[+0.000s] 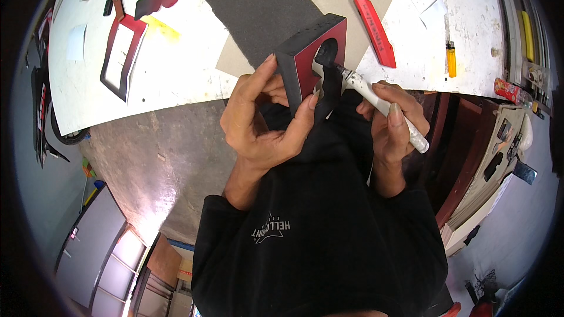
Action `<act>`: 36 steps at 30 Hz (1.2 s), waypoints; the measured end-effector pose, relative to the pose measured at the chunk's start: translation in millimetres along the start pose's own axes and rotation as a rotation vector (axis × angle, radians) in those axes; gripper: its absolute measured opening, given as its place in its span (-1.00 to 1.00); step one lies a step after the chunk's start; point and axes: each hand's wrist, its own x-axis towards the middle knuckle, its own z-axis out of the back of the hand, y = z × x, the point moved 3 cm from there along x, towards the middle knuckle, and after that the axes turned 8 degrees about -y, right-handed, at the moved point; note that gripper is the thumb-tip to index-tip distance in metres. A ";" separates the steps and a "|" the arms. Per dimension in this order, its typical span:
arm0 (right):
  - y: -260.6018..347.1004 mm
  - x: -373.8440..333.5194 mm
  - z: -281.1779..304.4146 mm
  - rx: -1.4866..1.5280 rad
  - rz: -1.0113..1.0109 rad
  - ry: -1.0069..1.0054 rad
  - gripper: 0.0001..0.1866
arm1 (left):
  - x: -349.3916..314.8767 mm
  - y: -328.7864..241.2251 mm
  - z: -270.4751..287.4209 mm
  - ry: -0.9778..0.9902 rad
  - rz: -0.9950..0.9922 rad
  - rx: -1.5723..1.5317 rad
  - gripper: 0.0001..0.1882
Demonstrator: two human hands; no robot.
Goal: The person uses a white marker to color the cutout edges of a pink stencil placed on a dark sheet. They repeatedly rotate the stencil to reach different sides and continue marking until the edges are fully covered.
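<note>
My left hand (264,117) grips a thick block (305,64), black along its edges with a dark red face, between thumb and fingers. The block is tilted up in front of my chest. A rounded hole and a curved cutout run through its red face, and a strip of black material sags out from the cutout. My right hand (396,120) is closed around the handle of a slim white tool (376,97) with a metal collar. Its dark tip touches or lies close to the cutout's edge; the tip's exact shape cannot be made out.
On the white table (188,64) lie a dark grey sheet (264,12) over beige board, a red-handled cutter knife (375,29) and a yellow lighter (451,58). A red-and-black frame (122,56) with small dark red cutouts (155,3) sits at left. Shelving (482,164) stands at right.
</note>
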 end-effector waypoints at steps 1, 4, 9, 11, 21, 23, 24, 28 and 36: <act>-0.1 0.1 0.0 0.018 0.006 0.025 -0.59 | -0.2 -0.1 0.0 0.002 0.002 0.000 -0.37; -1.6 0.6 0.4 0.067 0.025 0.061 -0.58 | -0.1 0.2 -1.3 -0.006 -0.010 -0.005 -0.38; -1.1 -1.0 0.0 -0.001 -0.025 -0.043 -0.57 | -0.2 -1.0 -0.8 -0.006 -0.009 0.003 -0.38; -0.4 -0.4 -0.1 0.018 -0.012 0.006 -0.57 | 0.3 -1.7 -0.8 -0.001 -0.007 0.005 -0.38; -5.1 -1.3 0.4 0.049 0.024 0.013 -0.57 | -1.2 -0.5 -0.1 -0.008 -0.013 0.011 -0.39; -3.0 -1.4 -0.3 0.022 -0.006 -0.013 -0.58 | -1.5 -0.6 -0.4 -0.012 -0.014 0.008 -0.39; -2.3 -1.6 -0.3 0.009 -0.020 -0.026 -0.59 | -1.9 -0.5 -0.7 -0.012 -0.009 0.007 -0.39; -4.8 -4.5 4.7 0.123 0.060 0.082 -0.56 | -2.3 0.1 1.5 -0.002 0.029 0.009 -0.38; -9.4 5.9 -12.4 -0.101 0.416 0.135 -0.47 | 1.3 -1.7 0.6 0.015 0.292 -0.179 -0.36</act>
